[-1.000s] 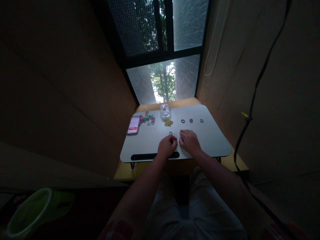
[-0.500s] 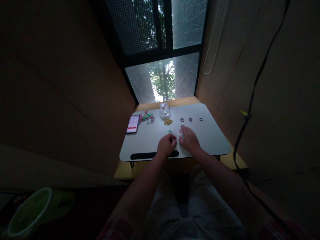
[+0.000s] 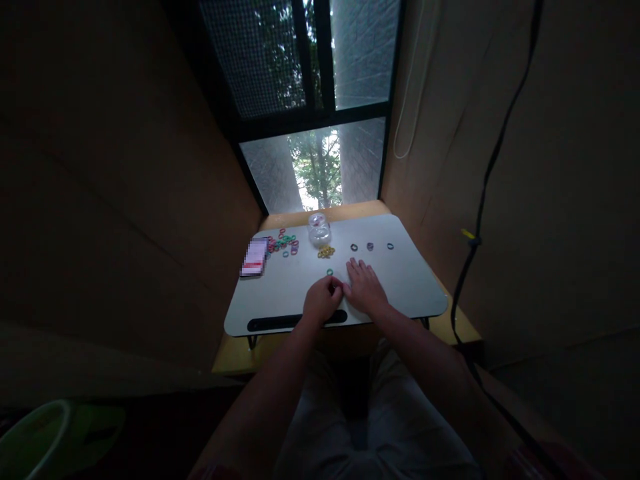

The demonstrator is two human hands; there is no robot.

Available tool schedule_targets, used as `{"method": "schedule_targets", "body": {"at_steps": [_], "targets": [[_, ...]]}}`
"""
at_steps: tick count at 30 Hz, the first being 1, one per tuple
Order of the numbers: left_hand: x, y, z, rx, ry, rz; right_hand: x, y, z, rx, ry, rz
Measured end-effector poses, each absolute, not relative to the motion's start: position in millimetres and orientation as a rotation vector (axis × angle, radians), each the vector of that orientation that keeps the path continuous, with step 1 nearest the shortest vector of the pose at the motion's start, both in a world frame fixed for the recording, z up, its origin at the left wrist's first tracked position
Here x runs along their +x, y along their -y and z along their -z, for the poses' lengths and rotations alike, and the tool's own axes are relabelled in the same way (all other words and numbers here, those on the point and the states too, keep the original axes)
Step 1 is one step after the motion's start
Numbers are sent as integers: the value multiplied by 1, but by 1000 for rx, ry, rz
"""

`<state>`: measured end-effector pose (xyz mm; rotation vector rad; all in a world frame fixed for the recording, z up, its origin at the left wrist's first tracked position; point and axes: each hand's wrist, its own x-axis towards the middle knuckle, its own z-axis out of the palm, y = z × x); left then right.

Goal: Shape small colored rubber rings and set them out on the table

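My left hand [image 3: 323, 299] rests low on the white folding table, its thumb and fingers pinched together; what they hold, if anything, is too small to make out. Just beyond it lies a small green ring [image 3: 329, 272], like a hair tie. My right hand [image 3: 366, 289] lies palm down beside it with the fingers stretched forward, and the thumb side comes close to the left fingertips. Anything under the right palm is hidden. Past the hands sit a cluster of yellow rings [image 3: 326, 252] and, further right, a dark ring [image 3: 354, 247], a purplish ring [image 3: 370, 247] and a bluish ring [image 3: 391, 247].
A mixed pile of coloured rings [image 3: 283, 241] lies at the table's left, beside a phone [image 3: 255, 257]. A clear plastic jar [image 3: 319, 230] is at the back. A black slot [image 3: 275, 323] runs along the table's front edge. A dark cord [image 3: 480, 220] hangs at right.
My right hand has flattened and covers the spot where a red ring showed. Both hands are closer together. The whole view has shifted slightly.
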<state>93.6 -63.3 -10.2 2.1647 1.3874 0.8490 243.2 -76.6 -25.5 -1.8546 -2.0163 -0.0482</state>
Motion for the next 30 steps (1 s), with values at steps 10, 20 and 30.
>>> {"method": "schedule_targets", "body": {"at_steps": [10,20,30], "targets": [[92,61,12,2113,-1381,-892,242,74,28,-1842,1918,44],[91,62,12,2066,-1389,-911,243,75,28,-1832,1879,74],[90,61,15,2024,-1372,-945,244,74,31,-1828,1876,83]]}}
